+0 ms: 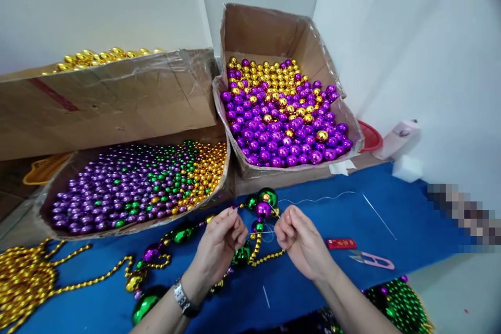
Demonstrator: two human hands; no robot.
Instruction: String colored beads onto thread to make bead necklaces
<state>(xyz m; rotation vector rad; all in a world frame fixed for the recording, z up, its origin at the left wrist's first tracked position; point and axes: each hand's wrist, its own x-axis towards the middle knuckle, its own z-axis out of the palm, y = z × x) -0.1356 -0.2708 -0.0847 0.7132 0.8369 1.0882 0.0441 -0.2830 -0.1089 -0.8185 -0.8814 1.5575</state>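
My left hand (pixel 223 229), with a watch on its wrist, is closed, its fingertips pinching thread at the end of a bead strand. Opposite it, my right hand (pixel 295 232) is also closed in a pinch on thread. A thin, clear thread (pixel 260 232) runs between the two hands, with a small loop near the right one. Just behind them lies a bead garland, with a purple ball (pixel 263 210), a green ball (pixel 183 235) and small gold beads (pixel 268 258). Farther right, a long needle (pixel 379 216) rests on the blue table cover (pixel 313 287).
Pink thread snips (pixel 373 260) and a red packet (pixel 342 243) lie right of my hands. Behind stand cardboard boxes of purple and gold balls (pixel 282 130) and small mixed beads (pixel 129 182). Gold bead strings (pixel 23 282) are piled left; green beads (pixel 405 305) sit at lower right.
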